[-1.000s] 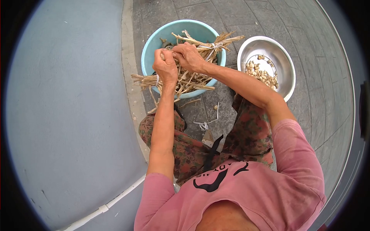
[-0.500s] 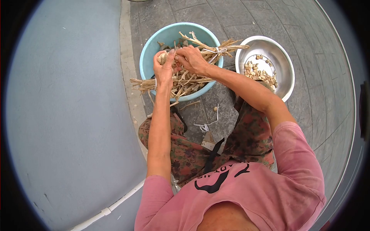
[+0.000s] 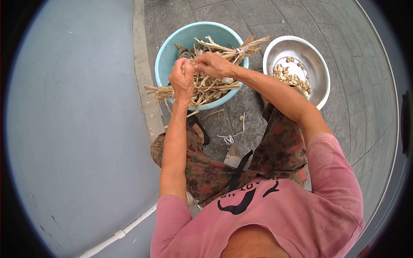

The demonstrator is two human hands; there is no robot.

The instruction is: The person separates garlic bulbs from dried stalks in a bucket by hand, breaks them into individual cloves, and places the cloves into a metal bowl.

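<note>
My left hand (image 3: 181, 81) is closed round a pale garlic bulb (image 3: 183, 69), which its fingers and thumb largely cover. From the right, my right hand (image 3: 215, 65) meets it with the fingertips pinched against the bulb; exactly what part they grip is hidden. Both hands are over a light blue basin (image 3: 161, 58) holding dry garlic stalks (image 3: 211, 92) and papery skins. One bundle of stalks (image 3: 247, 48), tied with white string, sticks out over the basin's right rim. More stalks (image 3: 159, 91) jut past its left side.
To the right stands a steel bowl (image 3: 319, 71) with loose garlic cloves (image 3: 292, 79) in it. White string (image 3: 229, 139) lies on the grey tiled floor (image 3: 352, 99) between my legs. A blue-grey wall (image 3: 81, 112) runs along the left.
My left hand has turned and closed further round the bulb, covering more of it. The right fingertips stay beside it, and the camera view has shifted slightly.
</note>
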